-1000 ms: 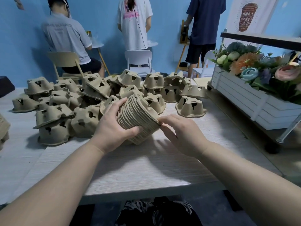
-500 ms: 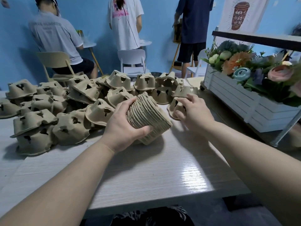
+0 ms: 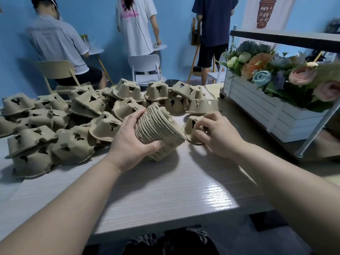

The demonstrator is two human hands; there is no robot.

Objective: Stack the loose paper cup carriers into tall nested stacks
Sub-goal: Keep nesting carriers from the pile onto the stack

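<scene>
My left hand (image 3: 128,142) grips a nested stack of brown pulp cup carriers (image 3: 159,131), tilted on its side just above the pale wooden table (image 3: 165,190). To the right of the stack, my right hand (image 3: 219,133) curls its fingers and thumb round a single loose carrier (image 3: 190,127) that rests on the table. A heap of several loose carriers (image 3: 77,118) lies upside down across the table's left and far side; some overlap each other.
A white slatted planter with artificial flowers (image 3: 272,107) stands close on the right, under a dark shelf on a metal leg (image 3: 316,127). Three people (image 3: 55,43) and chairs (image 3: 145,69) are beyond the table by the blue wall.
My right hand left the stack's right end, reached out to a loose carrier on the right and drew it back toward the stack. The left hand keeps holding the stack.
</scene>
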